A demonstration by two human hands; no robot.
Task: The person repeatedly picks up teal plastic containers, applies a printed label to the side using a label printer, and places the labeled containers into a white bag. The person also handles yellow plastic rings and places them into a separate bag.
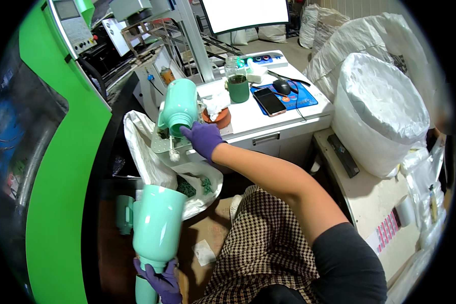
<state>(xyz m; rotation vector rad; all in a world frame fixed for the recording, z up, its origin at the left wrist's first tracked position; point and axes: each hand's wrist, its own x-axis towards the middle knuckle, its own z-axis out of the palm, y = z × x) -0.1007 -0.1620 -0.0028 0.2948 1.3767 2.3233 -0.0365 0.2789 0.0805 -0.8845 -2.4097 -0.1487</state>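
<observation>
cluttered workshop: at the white worktop (268, 117) left edge, right hand (203, 139) grips a mint jug (180, 106), mouth tilted down toward it; left hand (162, 278) holds another jug (157, 225) neck-down, lower left.

Two mint-green plastic jugs: one (180, 105) lying on the jig by the white desk, the other (157, 223) held low, neck down; a further mint-green piece (124, 214) shows beside the lower jug, kind unclear. Two purple-gloved hands, the right hand (203, 139) at the upper jug's mouth and the left hand (163, 281) on the lower jug's neck. On the desk: one smartphone (269, 101), one computer mouse (281, 86), one blue mouse pad (301, 99), one green cup (238, 88), one glass jar (233, 63), one monitor (244, 14); nearby, one open white bag of green scraps (147, 152) and one large lined white bin (377, 114).
</observation>
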